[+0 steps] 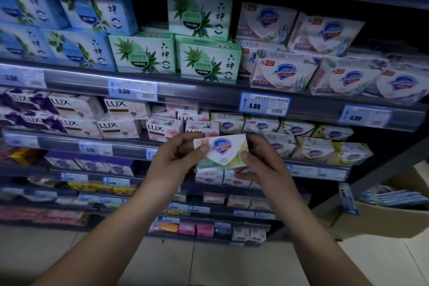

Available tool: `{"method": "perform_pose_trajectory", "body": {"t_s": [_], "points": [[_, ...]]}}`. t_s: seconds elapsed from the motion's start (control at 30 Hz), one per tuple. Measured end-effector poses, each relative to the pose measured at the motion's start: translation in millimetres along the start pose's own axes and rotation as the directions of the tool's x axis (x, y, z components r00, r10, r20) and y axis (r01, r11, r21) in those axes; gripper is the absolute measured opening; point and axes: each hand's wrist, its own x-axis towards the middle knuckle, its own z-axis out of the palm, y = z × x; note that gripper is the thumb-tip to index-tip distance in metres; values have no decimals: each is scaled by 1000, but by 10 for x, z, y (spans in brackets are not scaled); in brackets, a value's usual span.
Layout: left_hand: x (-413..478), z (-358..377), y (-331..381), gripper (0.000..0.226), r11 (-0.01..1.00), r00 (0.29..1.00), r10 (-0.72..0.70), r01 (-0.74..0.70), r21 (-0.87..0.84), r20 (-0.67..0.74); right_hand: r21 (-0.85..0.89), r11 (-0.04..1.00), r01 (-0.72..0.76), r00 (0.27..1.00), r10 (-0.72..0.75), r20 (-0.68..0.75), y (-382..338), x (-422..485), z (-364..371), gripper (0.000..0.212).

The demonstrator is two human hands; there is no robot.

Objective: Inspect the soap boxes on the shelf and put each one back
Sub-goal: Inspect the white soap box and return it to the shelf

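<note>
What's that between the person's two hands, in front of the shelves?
A white and green Safeguard soap box, seen in the head view. The left hand grips its left end and the right hand grips its right end.

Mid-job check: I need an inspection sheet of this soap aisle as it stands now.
Surface: dark shelf rail with price tags; rows stocked.
Job's things: white-and-green soap box held before the shelf, front facing camera; similar boxes on the row behind.
Clutter: cardboard carton at right, blue packs inside.
Grippers: left hand grips the box's left end; right hand pinches its right end.
Cables: nothing seen.
Surroundings: Lux boxes left, green boxes above, pale floor below.
</note>
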Motion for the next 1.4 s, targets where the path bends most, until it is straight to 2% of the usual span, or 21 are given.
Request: {"method": "perform_pose_trajectory", "body": {"t_s": [0.07,0.17,0.23,0.33,0.43,0.57,0.7,0.83,0.97,1.03,1.17,1.27,1.33,1.4], "points": [[-83,18,-10,45,994,997,56,-50,-100,61,139,988,-68,994,80,-78,7,17,83,29],[-183,59,-20,57,976,974,208,-212,46,88,243,955,-168,981,187,-59,56,0,261,27],[-210,79,3,59,967,969,236,-242,80,71,266,944,-193,979,205,-17,90,-21,368,27],[-232,38,66,61,966,966,253,-255,38,63,285,936,-207,977,214,9,87,-34,447,26],[-231,-73,69,57,966,965,256,-257,6,58,306,932,-195,977,213,-27,49,-41,446,22],[-212,-157,-21,39,983,985,175,-175,-55,-10,201,980,-1,993,24,-112,6,-62,374,24],[-190,-226,-37,46,983,985,156,-147,-105,80,2,980,198,979,-197,-51,-2,-137,438,35],[-111,-302,-83,47,974,984,108,-77,-211,140,-74,958,276,961,-277,-14,-67,-211,498,40],[-67,-249,-126,45,868,984,-36,117,-482,175,-242,882,403,911,-411,20,-166,-306,592,40],[-65,-206,-158,40,836,978,-92,178,-519,186,-276,849,450,888,-459,34,-194,-339,642,41],[-92,-171,-204,47,892,984,-136,173,-417,118,-268,870,414,899,-436,-26,-223,-334,621,39],[-111,-205,-167,40,980,997,-72,71,-188,-3,-226,943,246,942,-287,-173,-218,-318,578,34],[-98,-213,-126,41,989,993,-104,97,-116,-51,-165,977,138,959,-173,-225,-177,-317,562,46],[-74,-198,-88,43,983,984,-163,157,-96,-65,-177,978,105,962,-146,-232,-139,-316,544,55]]}}
